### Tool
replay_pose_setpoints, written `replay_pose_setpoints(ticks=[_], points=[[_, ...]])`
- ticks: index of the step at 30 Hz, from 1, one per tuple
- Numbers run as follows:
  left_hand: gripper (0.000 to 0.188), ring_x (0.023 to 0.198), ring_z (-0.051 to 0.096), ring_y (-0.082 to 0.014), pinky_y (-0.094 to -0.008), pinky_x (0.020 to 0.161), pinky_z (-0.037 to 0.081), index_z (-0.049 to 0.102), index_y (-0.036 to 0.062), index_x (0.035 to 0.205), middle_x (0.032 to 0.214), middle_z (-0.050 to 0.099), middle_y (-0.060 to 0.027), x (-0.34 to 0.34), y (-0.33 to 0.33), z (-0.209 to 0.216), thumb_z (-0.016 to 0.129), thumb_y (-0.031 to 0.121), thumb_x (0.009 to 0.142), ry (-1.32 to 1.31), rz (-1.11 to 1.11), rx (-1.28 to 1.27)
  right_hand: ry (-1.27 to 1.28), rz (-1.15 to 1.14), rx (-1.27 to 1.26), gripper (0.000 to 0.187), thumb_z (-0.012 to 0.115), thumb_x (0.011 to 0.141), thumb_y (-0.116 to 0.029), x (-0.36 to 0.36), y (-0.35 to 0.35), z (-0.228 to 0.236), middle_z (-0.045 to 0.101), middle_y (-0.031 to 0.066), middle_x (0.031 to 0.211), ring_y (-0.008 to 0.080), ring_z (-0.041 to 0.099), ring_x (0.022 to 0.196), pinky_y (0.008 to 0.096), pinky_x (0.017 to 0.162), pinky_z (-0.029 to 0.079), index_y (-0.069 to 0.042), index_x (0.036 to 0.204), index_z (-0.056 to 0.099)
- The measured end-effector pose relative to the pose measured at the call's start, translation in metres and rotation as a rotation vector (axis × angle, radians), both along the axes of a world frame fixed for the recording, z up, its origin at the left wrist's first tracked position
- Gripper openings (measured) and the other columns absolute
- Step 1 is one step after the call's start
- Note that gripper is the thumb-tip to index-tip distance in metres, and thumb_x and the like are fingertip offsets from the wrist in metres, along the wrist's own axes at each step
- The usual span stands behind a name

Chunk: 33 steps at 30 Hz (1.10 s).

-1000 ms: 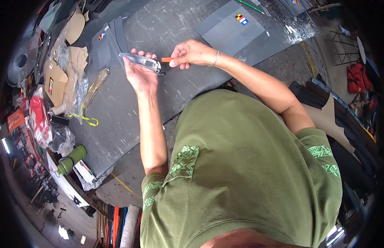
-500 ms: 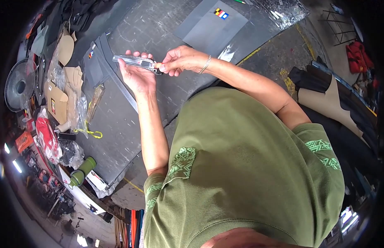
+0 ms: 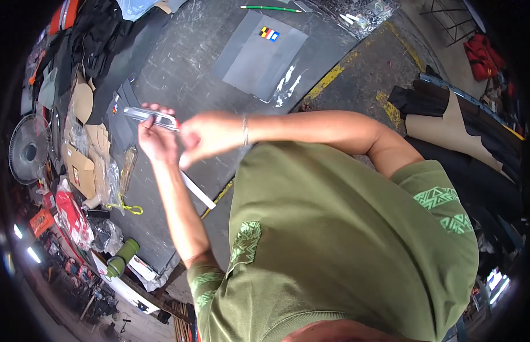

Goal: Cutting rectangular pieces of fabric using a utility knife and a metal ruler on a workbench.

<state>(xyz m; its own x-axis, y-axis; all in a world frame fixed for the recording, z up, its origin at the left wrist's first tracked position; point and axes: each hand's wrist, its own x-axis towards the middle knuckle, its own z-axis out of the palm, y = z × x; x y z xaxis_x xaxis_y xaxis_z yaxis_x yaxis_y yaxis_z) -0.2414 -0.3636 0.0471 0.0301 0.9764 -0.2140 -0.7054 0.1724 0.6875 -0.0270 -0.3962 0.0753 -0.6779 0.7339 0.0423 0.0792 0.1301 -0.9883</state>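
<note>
A silver utility knife [image 3: 154, 117] lies across my left hand [image 3: 160, 139], whose fingers are closed round it. Its near end shows red beside my right hand [image 3: 213, 135]. Motion smears that hand's fingers, so whether they touch the knife is unclear. Below both hands is the dark scratched tabletop [image 3: 174, 62]. A pale straight strip, apparently a ruler [image 3: 197, 191], sticks out past my left forearm; the rest of it is hidden. Left of the knife lies a grey sheet piece with a small coloured patch [image 3: 123, 125].
Ahead lies a flat grey panel [image 3: 242, 62] with a coloured patch, and beyond it a green pencil [image 3: 270, 8]. Brown cardboard pieces [image 3: 77, 165], plastic bags and a fan [image 3: 30, 149] crowd the left. Black and tan material rolls [image 3: 442, 128] stand at right.
My view has shifted. Both hands and the knife now appear lower and further left. The right hand, earlier pinching the knife's near end, is now blurred and turned beside it.
</note>
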Motion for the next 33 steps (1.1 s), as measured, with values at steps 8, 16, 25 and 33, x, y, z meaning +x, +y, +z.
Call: replay_pose_setpoints(ticks=[8, 16, 25, 33], points=[[0.037, 0.091, 0.065, -0.0254, -0.0409, 0.083, 0.058, 0.043, 0.0008, 0.128, 0.112, 0.061, -0.0146, -0.041, 0.065, 0.045, 0.054, 0.002, 0.093, 0.666, -0.066, -0.062, 2.003, 0.791, 0.257, 0.029, 0.055, 0.095, -0.034, -0.145, -0.222, 0.206, 0.069, 0.0153, 0.086, 0.0337, 0.066, 0.081, 0.0433, 0.077, 0.053, -0.009, 0.101, 0.067], [0.038, 0.075, 0.062, -0.0131, -0.027, 0.069, 0.051, 0.049, 0.0029, 0.131, 0.098, 0.064, -0.0056, 0.002, 0.076, 0.061, 0.059, 0.014, 0.096, 1.116, -0.269, -0.026, 1.406, 0.781, 0.497, 0.022, 0.054, 0.092, -0.022, -0.077, -0.21, 0.243, 0.065, 0.0177, 0.082, 0.0338, 0.065, 0.08, 0.0426, 0.075, 0.054, -0.002, 0.091, 0.063], [0.032, 0.092, 0.071, -0.0245, -0.0356, 0.079, 0.058, 0.058, -0.0019, 0.124, 0.108, 0.067, -0.0109, 0.108, 0.077, 0.074, 0.057, 0.021, 0.102, 0.655, -0.284, 0.03, 0.383, -0.246, 0.3, 0.013, 0.068, 0.093, -0.017, 0.089, 0.011, 0.065, 0.07, 0.0047, 0.087, 0.0152, 0.068, 0.083, 0.0304, 0.075, 0.054, -0.005, 0.092, 0.072], [0.02, 0.091, 0.065, -0.0101, -0.0278, 0.09, 0.049, 0.067, 0.005, 0.115, 0.099, 0.071, -0.0014, 0.195, 0.059, 0.039, 0.062, 0.014, 0.098, 0.612, -0.389, 0.14, 0.338, -0.383, -0.291, 0.044, 0.068, 0.095, -0.027, 0.156, 0.054, -0.019, 0.066, 0.0115, 0.11, 0.0185, 0.066, 0.097, 0.0315, 0.081, 0.053, -0.001, 0.128, 0.053]])
